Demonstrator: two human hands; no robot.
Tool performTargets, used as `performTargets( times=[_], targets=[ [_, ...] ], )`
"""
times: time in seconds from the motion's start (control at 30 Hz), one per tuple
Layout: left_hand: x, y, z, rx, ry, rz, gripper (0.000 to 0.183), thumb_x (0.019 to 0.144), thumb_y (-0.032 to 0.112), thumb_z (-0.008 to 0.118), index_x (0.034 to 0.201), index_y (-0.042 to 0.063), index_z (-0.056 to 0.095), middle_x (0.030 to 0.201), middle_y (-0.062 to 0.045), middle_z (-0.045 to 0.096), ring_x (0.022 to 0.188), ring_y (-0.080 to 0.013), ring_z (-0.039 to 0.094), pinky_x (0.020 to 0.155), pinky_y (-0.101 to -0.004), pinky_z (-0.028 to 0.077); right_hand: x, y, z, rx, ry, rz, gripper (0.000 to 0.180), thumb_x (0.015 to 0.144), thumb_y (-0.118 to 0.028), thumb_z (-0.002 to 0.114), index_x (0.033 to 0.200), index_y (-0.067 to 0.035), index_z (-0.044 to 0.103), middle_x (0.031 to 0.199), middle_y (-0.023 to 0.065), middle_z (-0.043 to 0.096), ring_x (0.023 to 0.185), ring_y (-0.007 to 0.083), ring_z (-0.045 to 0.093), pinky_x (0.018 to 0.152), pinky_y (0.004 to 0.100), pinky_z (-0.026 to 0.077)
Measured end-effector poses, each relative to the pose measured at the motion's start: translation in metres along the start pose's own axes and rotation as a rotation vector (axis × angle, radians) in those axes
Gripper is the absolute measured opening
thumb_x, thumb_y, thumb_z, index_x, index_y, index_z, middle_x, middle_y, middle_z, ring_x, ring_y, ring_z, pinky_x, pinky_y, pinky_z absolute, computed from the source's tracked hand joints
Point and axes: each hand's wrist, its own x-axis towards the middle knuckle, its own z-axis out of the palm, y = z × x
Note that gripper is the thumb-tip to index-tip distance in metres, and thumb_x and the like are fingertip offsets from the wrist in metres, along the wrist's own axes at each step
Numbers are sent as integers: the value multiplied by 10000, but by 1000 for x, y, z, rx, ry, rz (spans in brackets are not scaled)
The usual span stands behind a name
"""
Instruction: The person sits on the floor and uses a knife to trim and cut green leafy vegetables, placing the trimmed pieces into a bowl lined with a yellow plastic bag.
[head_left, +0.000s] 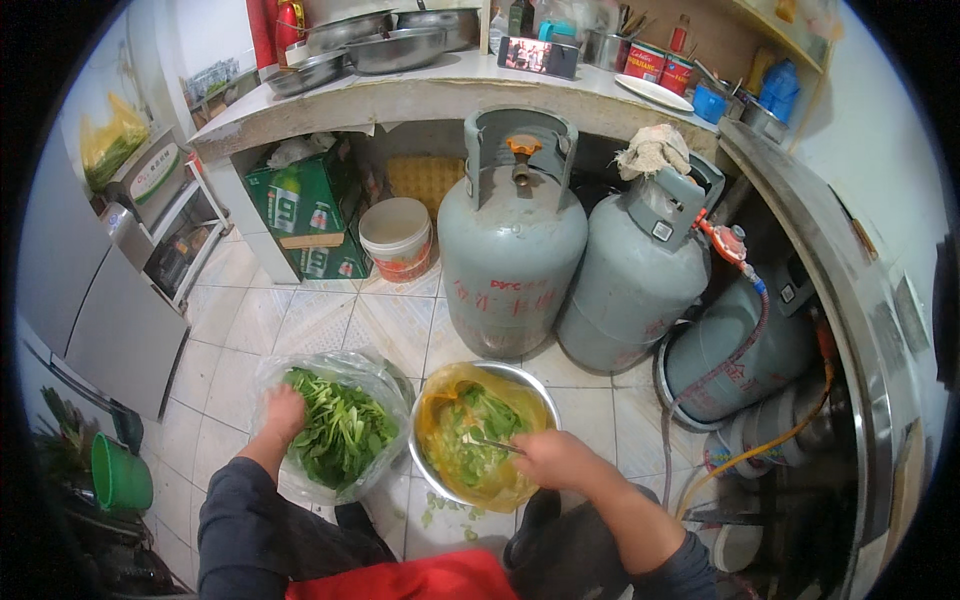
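Note:
On the tiled floor before me, leafy green vegetables (341, 435) fill a clear plastic bag (382, 367). My left hand (285, 412) is at the bag's upper left edge, beside the leaves; its fingers are partly hidden, so I cannot tell its grip. To the right stands a round metal basin (551, 401), lined with a yellow plastic bag (435, 435) that contains cut greens (480, 412). My right hand (555, 457) is over the basin's right side, closed on a thin metal tool, perhaps a knife (495, 445), pointing left over the greens.
Grey gas cylinders (514, 247) stand beyond the basin, with hoses (765, 322) at the right. A white bucket (396, 240) and green cartons (307, 202) sit below the counter (420, 94). Leaf scraps (450, 510) lie near my feet. A green bucket (121, 472) is at the left.

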Motion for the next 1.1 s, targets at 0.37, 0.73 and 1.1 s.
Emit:
performTargets(
  times=[0.37, 0.73, 1.1],
  targets=[
    [36, 332, -3, -494, -361, 531, 294, 841, 292, 554, 987, 64, 669, 983, -181, 624, 969, -331, 596, 795, -441, 498, 13, 20, -13, 125, 119, 30, 279, 906, -271, 518, 1023, -28, 592, 847, 219, 656, 821, 408, 637, 764, 499, 502],
    [59, 442, 89, -612, -500, 391, 380, 899, 347, 468, 1065, 59, 653, 1075, -206, 648, 936, -394, 626, 819, -461, 502, 21, 40, -23, 137, -74, 90, 266, 910, -262, 513, 1026, -24, 542, 846, 226, 650, 815, 405, 637, 749, 496, 507],
    [56, 479, 110, -910, -529, 102, 291, 897, 259, 487, 997, 48, 660, 972, -195, 665, 824, -351, 651, 715, -436, 521, 34, 38, -19, 110, -38, 0, 267, 910, -260, 511, 1003, -15, 566, 899, 230, 656, 843, 393, 647, 765, 483, 520]
  ],
)
